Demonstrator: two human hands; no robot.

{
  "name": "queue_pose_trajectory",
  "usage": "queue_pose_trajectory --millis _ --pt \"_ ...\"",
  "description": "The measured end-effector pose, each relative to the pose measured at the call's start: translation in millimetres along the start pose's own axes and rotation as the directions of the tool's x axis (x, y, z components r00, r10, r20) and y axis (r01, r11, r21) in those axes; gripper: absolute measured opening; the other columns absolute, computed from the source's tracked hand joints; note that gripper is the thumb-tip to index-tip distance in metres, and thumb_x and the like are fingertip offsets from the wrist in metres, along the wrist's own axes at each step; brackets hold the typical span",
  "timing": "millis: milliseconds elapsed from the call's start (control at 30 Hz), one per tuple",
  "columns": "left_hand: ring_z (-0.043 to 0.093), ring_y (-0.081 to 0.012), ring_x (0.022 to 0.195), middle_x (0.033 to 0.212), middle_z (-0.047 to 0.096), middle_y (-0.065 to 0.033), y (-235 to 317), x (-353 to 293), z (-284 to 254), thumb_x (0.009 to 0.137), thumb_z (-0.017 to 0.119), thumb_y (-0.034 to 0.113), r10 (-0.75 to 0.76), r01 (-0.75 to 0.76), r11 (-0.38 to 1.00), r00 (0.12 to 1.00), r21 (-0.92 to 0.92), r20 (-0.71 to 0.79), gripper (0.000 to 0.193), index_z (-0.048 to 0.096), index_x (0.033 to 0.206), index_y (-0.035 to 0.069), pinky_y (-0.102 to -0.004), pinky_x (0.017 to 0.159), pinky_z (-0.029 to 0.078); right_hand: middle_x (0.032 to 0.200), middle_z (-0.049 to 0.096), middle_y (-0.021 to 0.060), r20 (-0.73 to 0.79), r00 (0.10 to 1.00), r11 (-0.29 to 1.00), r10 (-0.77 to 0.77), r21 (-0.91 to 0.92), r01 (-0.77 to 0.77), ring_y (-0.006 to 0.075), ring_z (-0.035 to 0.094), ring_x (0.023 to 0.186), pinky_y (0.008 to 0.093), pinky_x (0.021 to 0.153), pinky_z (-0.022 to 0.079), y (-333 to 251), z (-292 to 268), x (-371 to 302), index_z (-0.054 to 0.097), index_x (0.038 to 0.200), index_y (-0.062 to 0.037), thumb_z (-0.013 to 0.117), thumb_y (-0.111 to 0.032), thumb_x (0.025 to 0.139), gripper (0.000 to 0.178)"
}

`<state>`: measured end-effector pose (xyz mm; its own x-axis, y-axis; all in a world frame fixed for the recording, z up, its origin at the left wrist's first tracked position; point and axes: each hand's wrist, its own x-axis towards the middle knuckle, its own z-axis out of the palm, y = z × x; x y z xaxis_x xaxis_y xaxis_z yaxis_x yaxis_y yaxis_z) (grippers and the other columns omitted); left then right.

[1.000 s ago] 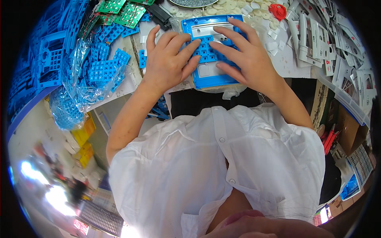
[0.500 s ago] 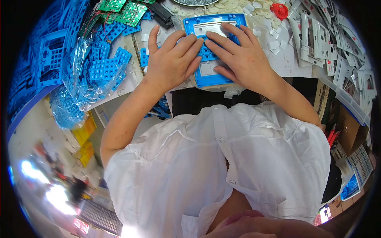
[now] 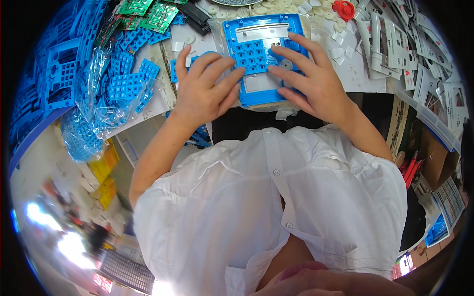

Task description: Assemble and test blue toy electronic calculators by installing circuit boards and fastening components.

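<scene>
A blue plastic casing (image 3: pixel 269 96) lies on the table in front of me, with a silver strip (image 3: pixel 261 32) across its far part. Set into its left half is a blue rubber keypad (image 3: pixel 251 56). My left hand (image 3: pixel 205 91) hovers at the casing's left edge, fingers apart, fingertips near the keypad. Over the right half is my right hand (image 3: pixel 316 81), fingers spread, its fingertips by a small grey round part (image 3: pixel 286 64). Neither hand grips anything I can see. Another blue keypad piece is partly hidden behind my left fingers.
Blue keypads (image 3: pixel 129 88) are heaped at the left beside a clear plastic bag (image 3: pixel 81 138) and stacked blue casings (image 3: pixel 61 71). Green circuit boards (image 3: pixel 159 17) and a black part (image 3: pixel 195 19) lie behind. White panels (image 3: pixel 392 52) fill the right; a red round part (image 3: pixel 343 10) sits far back.
Both hands have drawn apart from the middle of the casing, my left one to the left and nearer me. The keypad and the small round part now show. The casing appears shifted slightly left.
</scene>
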<state>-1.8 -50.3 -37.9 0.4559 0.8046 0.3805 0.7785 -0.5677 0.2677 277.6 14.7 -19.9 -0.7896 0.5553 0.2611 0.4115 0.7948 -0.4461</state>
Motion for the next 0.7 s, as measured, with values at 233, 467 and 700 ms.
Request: queue_pose_trajectory --millis 233,467,700 --pt "0.061 -0.02 0.106 0.113 0.067 0.0029 2.4 -2.7 5.1 0.079 0.078 0.025 0.036 -0.036 0.998 0.999 0.049 0.008 0.032 0.076 0.111 0.018 -0.0593 0.115 0.024 0.141 0.059 0.0111 0.015 1.0 1.0 0.006 -0.031 -0.006 0.0409 0.044 0.137 0.0559 0.111 0.037 -6.1 5.4 1.0 0.074 0.117 -0.0133 0.082 -0.023 0.078 0.041" --pt "0.06 -0.0231 0.111 0.125 0.066 -0.0008 5.0 -18.4 7.4 0.079 0.077 0.023 0.005 -0.005 1.0 1.0 0.011 0.013 0.042 0.075 0.12 0.019 -0.0602 0.116 0.023 0.142 0.061 0.0092 0.022 0.999 0.999 -0.029 -0.033 0.03 0.0399 0.044 0.138 0.0532 0.11 0.039 1.6 -6.7 -4.7 0.076 0.112 -0.0129 0.081 -0.019 0.08 0.033" --pt "0.065 -0.0286 0.108 0.125 0.066 -0.0122 -39.9 -8.7 -27.7 0.083 0.076 0.023 -0.322 0.335 0.942 0.926 0.035 -0.196 0.039 0.073 0.12 0.01 -0.044 0.098 0.049 0.131 0.068 0.0101 -0.11 0.993 0.998 0.051 0.054 -0.045 0.0398 0.051 0.132 0.0466 0.106 0.045 12.3 -24.4 -16.5 0.078 0.105 -0.0062 0.078 -0.009 0.081 0.024"
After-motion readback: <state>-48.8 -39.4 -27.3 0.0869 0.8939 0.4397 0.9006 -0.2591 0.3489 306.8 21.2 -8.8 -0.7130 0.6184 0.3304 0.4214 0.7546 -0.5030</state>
